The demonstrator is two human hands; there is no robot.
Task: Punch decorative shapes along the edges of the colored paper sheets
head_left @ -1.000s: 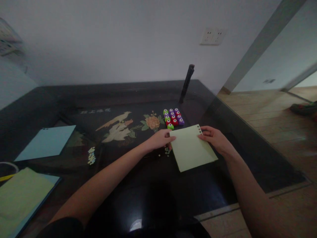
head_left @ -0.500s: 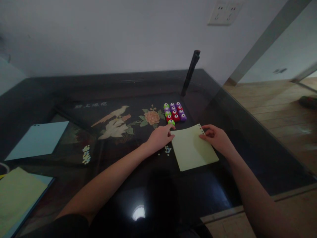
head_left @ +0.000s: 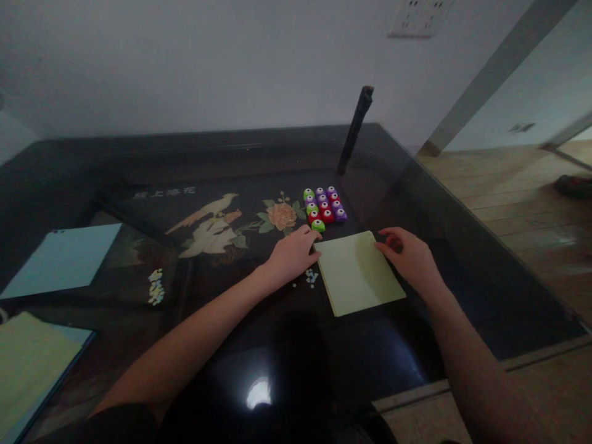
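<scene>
A pale yellow stack of paper (head_left: 361, 271) lies on the dark table in front of me, its sheets slightly offset along the left side. My left hand (head_left: 293, 251) is closed at the upper left corner, thumb and forefinger pinching the edge. At the upper right edge is my right hand (head_left: 411, 256), its thumb and curled fingers closed on the paper's rim. Small paper cutouts (head_left: 311, 277) lie just below my left hand. Right above that hand stand several craft punches (head_left: 325, 206) in green, purple and red, grouped in rows.
A light blue sheet (head_left: 65, 259) with punched holes lies at the left. Nearby sits a pile of cutouts (head_left: 156, 287). More yellow paper (head_left: 32, 364) rests on a blue-edged stack at lower left. A black stick-like object (head_left: 355, 131) rises near the back wall.
The row of holes along the yellow paper's right edge is now mostly out of sight. My right thumb has moved from on top of the sheet to its edge. The view has shifted slightly.
</scene>
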